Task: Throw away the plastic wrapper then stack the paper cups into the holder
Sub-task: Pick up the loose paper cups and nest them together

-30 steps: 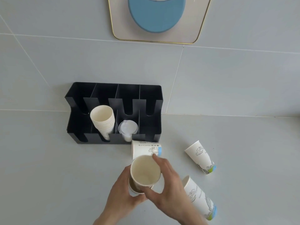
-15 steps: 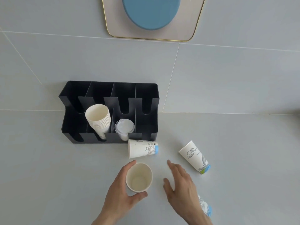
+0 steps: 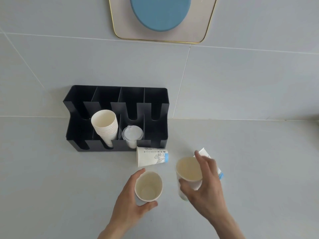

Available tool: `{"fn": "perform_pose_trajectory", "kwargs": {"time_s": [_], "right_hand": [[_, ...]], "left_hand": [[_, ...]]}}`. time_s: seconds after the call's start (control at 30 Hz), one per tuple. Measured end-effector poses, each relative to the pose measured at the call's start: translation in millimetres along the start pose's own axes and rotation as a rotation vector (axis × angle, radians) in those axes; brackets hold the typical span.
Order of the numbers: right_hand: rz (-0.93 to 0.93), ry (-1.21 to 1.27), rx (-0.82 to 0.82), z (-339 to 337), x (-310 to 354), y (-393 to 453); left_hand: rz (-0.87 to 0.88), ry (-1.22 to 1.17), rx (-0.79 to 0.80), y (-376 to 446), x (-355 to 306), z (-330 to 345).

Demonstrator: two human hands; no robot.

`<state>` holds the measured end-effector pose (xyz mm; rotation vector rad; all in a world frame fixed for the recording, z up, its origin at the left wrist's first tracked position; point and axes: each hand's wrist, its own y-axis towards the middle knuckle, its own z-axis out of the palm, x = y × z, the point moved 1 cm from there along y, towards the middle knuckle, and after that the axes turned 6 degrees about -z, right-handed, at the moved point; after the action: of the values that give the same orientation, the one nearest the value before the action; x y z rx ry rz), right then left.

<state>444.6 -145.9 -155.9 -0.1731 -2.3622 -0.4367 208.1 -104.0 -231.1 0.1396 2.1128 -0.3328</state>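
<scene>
My left hand [image 3: 128, 202] grips a stack of paper cups [image 3: 148, 186] that stands upright on the counter. My right hand [image 3: 205, 188] holds another paper cup [image 3: 189, 171] upright, just to the right of that stack. One printed cup [image 3: 151, 156] lies on its side in front of the black holder [image 3: 156, 100]. Behind my right hand a further cup [image 3: 204, 153] lies mostly hidden. A tilted stack of paper cups [image 3: 105, 126] fills the holder's second slot. No plastic wrapper is in view.
Clear plastic lids [image 3: 132, 135] sit in the holder's third slot; its other slots are empty. The grey counter [image 3: 43, 187] meets a tiled wall behind the holder. A gold-rimmed mirror [image 3: 158, 18] hangs above.
My right hand let go of the stack, reached to the right, and picked up the cup that lay at the lower right. The left hand kept hold of the stack.
</scene>
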Motion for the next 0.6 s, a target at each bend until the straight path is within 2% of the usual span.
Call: {"fn": "perform_pose_trajectory", "kwargs": {"time_s": [0.1, 0.23, 0.37, 0.6], "right_hand": [[-0.125, 0.223, -0.062, -19, 46, 20], [-0.237, 0.337, 0.041, -8, 68, 18], [-0.218, 0.285, 0.210, 25, 54, 0], [-0.184, 0.080, 0.386, 62, 21, -25]], "left_hand": [[-0.006, -0.017, 0.002, -2, 3, 1], [-0.002, -0.027, 0.023, -5, 2, 2], [0.015, -0.058, 0.032, -6, -3, 5], [0.006, -0.022, -0.004, -6, -3, 9]]}}
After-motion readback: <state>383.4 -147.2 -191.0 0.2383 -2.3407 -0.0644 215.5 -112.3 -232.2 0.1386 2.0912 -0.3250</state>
